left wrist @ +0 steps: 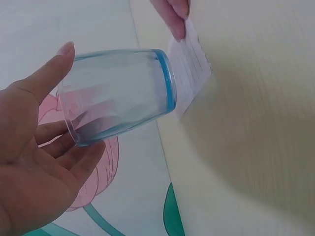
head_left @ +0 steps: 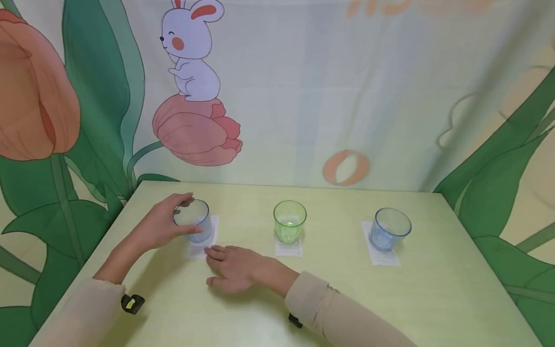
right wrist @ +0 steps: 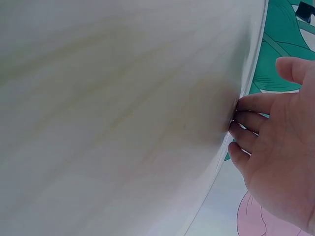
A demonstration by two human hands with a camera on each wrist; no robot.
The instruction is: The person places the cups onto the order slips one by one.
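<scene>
My left hand (head_left: 158,224) holds a clear blue-tinted glass (head_left: 200,214) near its rim, thumb on one side and fingers on the other. The glass is upright at the table's left, its base right at a printed paper slip (head_left: 197,251). In the left wrist view, the thick blue base of the glass (left wrist: 170,81) overlaps the slip (left wrist: 192,66). My right hand (head_left: 234,270) lies palm down in front, its extended fingertips touching the slip's near edge. The right wrist view shows its fingers (right wrist: 253,118) at the table surface.
A green glass (head_left: 289,224) stands on a paper slip (head_left: 288,249) mid-table. At the right, another blue glass (head_left: 389,229) stands on its own slip (head_left: 386,259). Behind the pale table (head_left: 347,299) hangs a printed curtain (head_left: 277,96) with a rabbit and tulips.
</scene>
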